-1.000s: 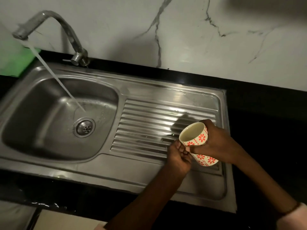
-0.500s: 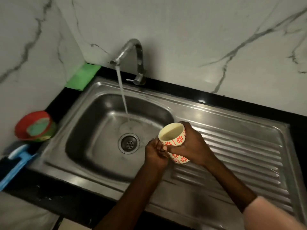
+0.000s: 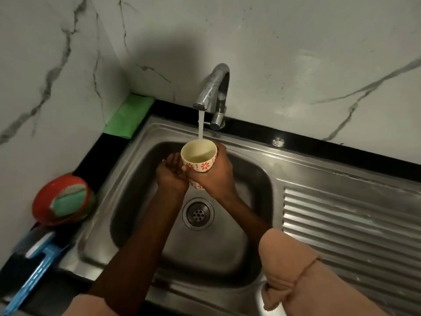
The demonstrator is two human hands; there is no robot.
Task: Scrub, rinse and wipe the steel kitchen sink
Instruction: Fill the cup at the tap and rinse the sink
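Setting: marble wall [image 3: 296, 42] behind a steel sink [image 3: 141, 201] in a black counter.
Tap [image 3: 211, 87]: water running into the cup [image 3: 198, 159].
Right hand [image 3: 214, 176]: fingers wrapped around the cup, above the basin.
Left hand [image 3: 170, 174]: fingers loosely curled, touching the cup's side.
Drain [image 3: 197, 213]: below the hands.
Left counter: green cloth [image 3: 128, 117], red bowl [image 3: 61, 199].

A home kitchen, seen from above the wash-up area: a steel sink [image 3: 145, 224] with a ribbed drainboard [image 3: 350, 226] is set into a black countertop [image 3: 341, 144] against white marble-look wall panels [image 3: 296, 53]. A chrome tap [image 3: 213, 87] runs water into the basin. In the corner lie a folded green cloth [image 3: 128, 116] and a red bowl [image 3: 45, 201] holding what appears to be a scouring sponge [image 3: 68, 200].
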